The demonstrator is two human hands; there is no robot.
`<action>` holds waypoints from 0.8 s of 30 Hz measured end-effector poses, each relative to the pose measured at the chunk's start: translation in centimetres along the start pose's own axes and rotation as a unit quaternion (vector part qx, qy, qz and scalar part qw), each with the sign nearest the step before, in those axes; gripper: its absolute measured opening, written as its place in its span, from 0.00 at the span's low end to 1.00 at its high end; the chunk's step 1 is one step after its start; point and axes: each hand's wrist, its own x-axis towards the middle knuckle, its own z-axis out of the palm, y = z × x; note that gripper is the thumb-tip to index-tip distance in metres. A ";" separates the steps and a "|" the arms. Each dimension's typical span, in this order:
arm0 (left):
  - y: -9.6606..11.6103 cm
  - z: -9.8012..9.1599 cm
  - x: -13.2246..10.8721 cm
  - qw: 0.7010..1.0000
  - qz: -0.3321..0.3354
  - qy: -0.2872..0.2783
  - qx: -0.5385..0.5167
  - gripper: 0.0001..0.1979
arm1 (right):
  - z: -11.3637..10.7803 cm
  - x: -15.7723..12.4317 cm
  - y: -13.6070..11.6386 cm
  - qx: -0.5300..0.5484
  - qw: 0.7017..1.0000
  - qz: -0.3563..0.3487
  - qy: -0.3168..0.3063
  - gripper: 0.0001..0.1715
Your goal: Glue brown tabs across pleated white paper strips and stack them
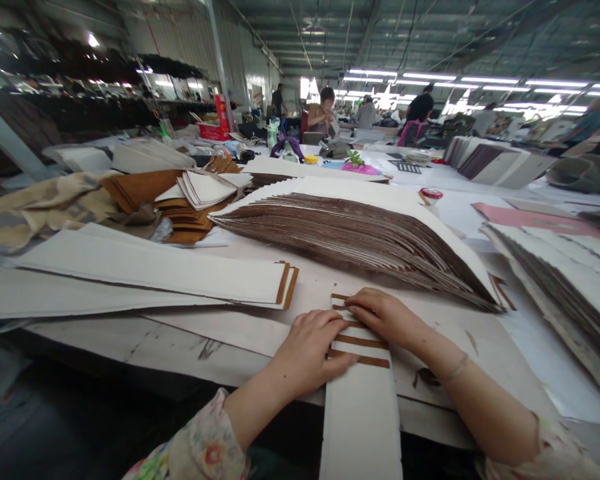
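Observation:
A long white strip with brown edge bands [363, 400] lies lengthwise on the worktable [190, 333] in front of me, its near end hanging over the table's edge. My left hand [310, 350] rests on the strip's left side, fingers stretched flat across the brown bands. My right hand [383, 317] lies flat on the strip's far end, fingers pointing left and pressed on the bands. Neither hand grips anything. Several more brown-edged layers show stepped under my fingers.
A big fanned stack of white and brown sheets [360, 233] lies just beyond my hands. Long white strips [145, 270] lie at the left, another fanned stack [570, 280] at the right. Brown pieces and cloth lie at the far left. Other people [325, 110] work at far tables.

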 end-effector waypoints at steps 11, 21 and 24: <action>-0.1 0.2 0.1 1.000 0.005 0.008 0.002 0.21 | 0.9 -0.7 -0.9 0.007 0.999 -0.024 0.024 0.13; -0.1 0.3 0.1 1.000 0.004 0.010 0.002 0.20 | 0.7 -1.7 -2.1 -0.131 0.990 -0.054 -0.020 0.09; -0.1 0.4 0.0 1.000 0.007 0.015 0.000 0.20 | 0.3 -2.4 -1.9 -0.137 0.990 -0.036 -0.003 0.09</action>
